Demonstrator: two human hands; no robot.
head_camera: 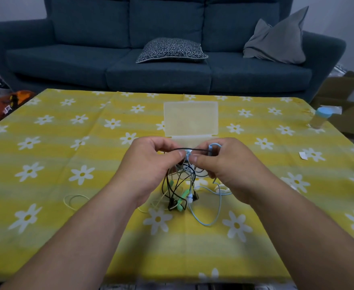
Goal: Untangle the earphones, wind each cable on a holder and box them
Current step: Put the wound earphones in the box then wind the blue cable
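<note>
You hold the earphones (180,185) up over the middle of the desk (67,143), a bit nearer the front edge than the far one. They are a messy bunch of wires. Your left hand (151,162) has its thumb and fingers curled and pinches the black cable (172,150). That cable runs straight across to your right hand (224,164). Your right hand is curled too and pinches the blue cable (213,145), which makes a small loop over your finger. The knot sits between your two thumbs, and your fingers hide most of it, so you cannot tell how the wires cross there.

The other wires hang down and lie on the yellow flower cloth. Green pieces (181,200) and a cream cable (75,200) lie there too. Which wire goes with which earbud is hard to tell.

The clear box (190,118) is just behind your hands with its lid (190,116) standing open. Your hands cover its lower part, so you cannot see inside it.

A bottle (319,118) with a blue cap stands by the far right corner. A scrap of paper (303,155) lies near the right edge. Past the far edge is a blue sofa (88,59) with two pillows.
</note>
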